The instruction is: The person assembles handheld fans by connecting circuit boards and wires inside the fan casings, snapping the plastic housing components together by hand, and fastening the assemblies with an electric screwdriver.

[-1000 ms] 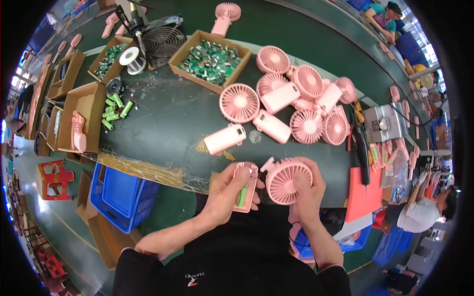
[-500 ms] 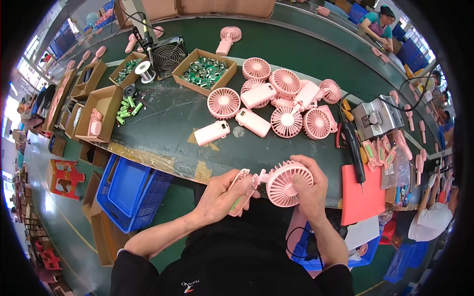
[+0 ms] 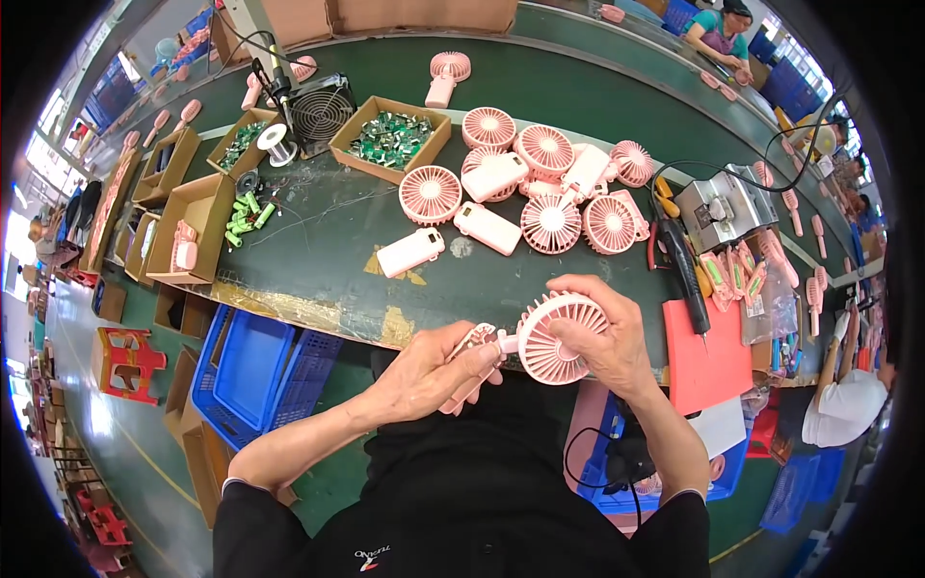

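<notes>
A pink handheld fan (image 3: 561, 337) is held between my two hands just off the front edge of the bench. My right hand (image 3: 607, 332) grips the round fan head, thumb over the front grille and fingers behind it. The fan's handle lies in my left hand (image 3: 436, 374), whose thumb presses along it; its casing looks opened, and my fingers hide much of the inside. Beyond my hands lies a pile of pink fans (image 3: 551, 223) with several pink handle casings (image 3: 412, 252).
Boxes of green circuit boards (image 3: 390, 140), a solder spool (image 3: 277, 144) and green battery cells (image 3: 252, 214) sit at left. A black electric screwdriver (image 3: 686, 275) rests on a red sheet (image 3: 708, 361) at right. Blue crates (image 3: 252, 376) stand below. Another person (image 3: 721, 39) sits across the belt.
Both hands have shifted slightly, and the fan head has risen a little. My left hand has turned, so the green part seen inside the handle is now covered. The view has moved slightly.
</notes>
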The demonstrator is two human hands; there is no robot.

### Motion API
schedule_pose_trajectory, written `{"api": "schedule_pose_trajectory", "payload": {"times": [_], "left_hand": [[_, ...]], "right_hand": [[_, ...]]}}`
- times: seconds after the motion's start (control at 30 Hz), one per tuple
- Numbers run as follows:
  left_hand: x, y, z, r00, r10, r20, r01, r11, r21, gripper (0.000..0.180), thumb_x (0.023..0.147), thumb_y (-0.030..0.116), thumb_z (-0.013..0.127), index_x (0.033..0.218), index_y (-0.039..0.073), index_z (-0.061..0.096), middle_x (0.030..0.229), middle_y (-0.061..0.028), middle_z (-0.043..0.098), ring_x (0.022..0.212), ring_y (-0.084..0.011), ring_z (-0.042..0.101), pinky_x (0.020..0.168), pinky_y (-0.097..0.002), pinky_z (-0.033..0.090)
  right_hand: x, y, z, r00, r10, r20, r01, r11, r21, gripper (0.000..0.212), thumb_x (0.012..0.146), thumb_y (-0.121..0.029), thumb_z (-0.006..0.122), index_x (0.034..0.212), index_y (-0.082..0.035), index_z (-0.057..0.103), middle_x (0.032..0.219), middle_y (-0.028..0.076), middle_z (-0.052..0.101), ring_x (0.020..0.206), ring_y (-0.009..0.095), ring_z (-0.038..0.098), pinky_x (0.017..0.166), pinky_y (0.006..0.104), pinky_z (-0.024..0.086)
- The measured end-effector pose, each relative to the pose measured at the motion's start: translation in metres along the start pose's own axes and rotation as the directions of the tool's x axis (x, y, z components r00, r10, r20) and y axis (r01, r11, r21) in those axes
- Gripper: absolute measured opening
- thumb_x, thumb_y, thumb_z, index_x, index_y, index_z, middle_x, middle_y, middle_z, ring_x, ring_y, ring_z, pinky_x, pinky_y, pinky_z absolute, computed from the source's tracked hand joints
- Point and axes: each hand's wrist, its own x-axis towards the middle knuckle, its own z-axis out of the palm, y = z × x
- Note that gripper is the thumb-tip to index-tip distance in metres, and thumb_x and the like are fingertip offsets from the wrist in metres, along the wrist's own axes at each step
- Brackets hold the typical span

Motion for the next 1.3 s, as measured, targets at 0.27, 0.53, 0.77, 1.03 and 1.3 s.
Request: {"api": "schedule_pose_trajectory", "payload": {"times": [0.27, 0.53, 0.77, 1.03, 1.3], "left_hand": [[0.010, 0.002, -0.010, 0.992, -0.041, 0.121, 0.034, 0.997, 0.062, 0.038, 0.100, 0.034, 0.053, 0.099, -0.003, 0.059, 0.063, -0.0009, 0.054, 0.052, -0.0068, 0.052, 0.047, -0.0219, 0.044], [0.037, 0.001, -0.011, 0.977, -0.116, 0.180, 0.097, 0.989, 0.115, 0.038, 0.102, 0.034, 0.050, 0.097, -0.003, 0.058, 0.057, 0.0000, 0.051, 0.050, -0.0072, 0.051, 0.047, -0.0221, 0.042], [0.047, -0.012, -0.004, 0.959, -0.182, 0.219, 0.172, 0.983, 0.067, 0.036, 0.103, 0.031, 0.049, 0.092, -0.002, 0.059, 0.051, -0.0003, 0.048, 0.048, -0.0082, 0.050, 0.047, -0.0250, 0.042], [0.049, -0.015, -0.011, 0.949, -0.211, 0.233, 0.216, 0.976, 0.004, 0.033, 0.101, 0.029, 0.052, 0.093, -0.001, 0.060, 0.063, -0.0040, 0.059, 0.051, -0.0084, 0.055, 0.048, -0.0244, 0.044], [0.034, -0.034, -0.019, 0.927, -0.292, 0.236, 0.318, 0.944, -0.082, 0.029, 0.099, 0.027, 0.054, 0.102, -0.001, 0.060, 0.082, -0.0107, 0.069, 0.067, -0.0165, 0.069, 0.058, -0.0272, 0.057]], "right_hand": [[0.012, 0.006, -0.007, 0.989, -0.110, 0.103, 0.123, 0.983, -0.135, 0.037, 0.077, -0.009, 0.075, 0.110, 0.000, 0.063, 0.092, 0.005, 0.065, 0.084, 0.010, 0.063, 0.074, 0.0243, 0.050], [0.019, 0.034, -0.014, 0.992, -0.097, 0.086, 0.111, 0.980, -0.166, 0.036, 0.076, -0.006, 0.075, 0.109, 0.000, 0.064, 0.096, 0.006, 0.066, 0.086, 0.012, 0.063, 0.077, 0.0258, 0.050], [0.029, 0.044, -0.016, 0.991, 0.006, 0.133, 0.008, 0.995, -0.102, 0.038, 0.072, -0.004, 0.075, 0.108, 0.000, 0.064, 0.094, 0.008, 0.065, 0.083, 0.016, 0.064, 0.074, 0.0283, 0.049], [0.058, 0.052, -0.015, 0.933, 0.024, 0.359, 0.026, 0.991, -0.133, 0.033, 0.074, -0.008, 0.075, 0.104, 0.000, 0.063, 0.091, 0.008, 0.066, 0.084, 0.015, 0.064, 0.075, 0.0276, 0.050], [0.075, 0.062, 0.017, 0.892, 0.077, 0.445, -0.021, 0.991, -0.129, 0.037, 0.075, -0.025, 0.079, 0.099, 0.001, 0.066, 0.090, 0.012, 0.069, 0.081, 0.018, 0.065, 0.074, 0.0309, 0.051]]}}
